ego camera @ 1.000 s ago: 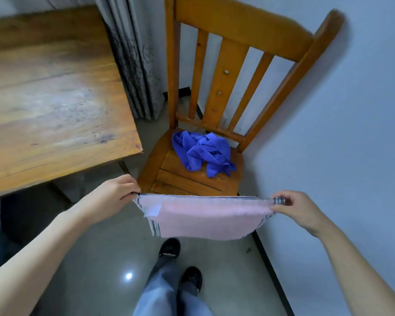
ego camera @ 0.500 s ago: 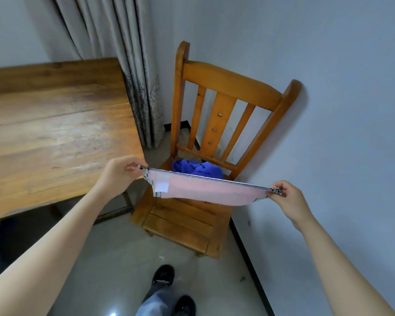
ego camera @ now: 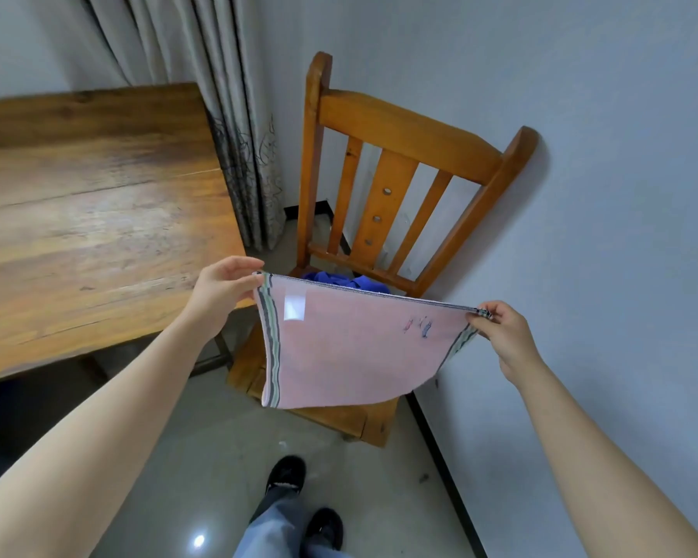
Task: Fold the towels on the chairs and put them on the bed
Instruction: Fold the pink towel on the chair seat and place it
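Our left hand [ego camera: 222,292] and right hand [ego camera: 500,334] each pinch a corner of a pink towel [ego camera: 351,352]. Beyond them, a wooden chair [ego camera: 403,126]; left, a wooden table [ego camera: 89,203]; below, glossy floor [ego camera: 202,457].

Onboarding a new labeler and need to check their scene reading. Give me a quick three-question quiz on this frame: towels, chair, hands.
1. True or false: the pink terry towel with striped ends lies folded on the seat of the orange wooden slat-back chair.
2. Multiple choice: where is the crumpled blue cloth towel? A) on the chair's seat, behind the pink towel; B) draped over the chair's top rail; C) in the right hand.
3. Fill in: the pink towel's top corners are pinched by ___.

Key:
1. False. It hangs spread out in the air in front of the chair.
2. A.
3. The left hand and the right hand, one corner each.
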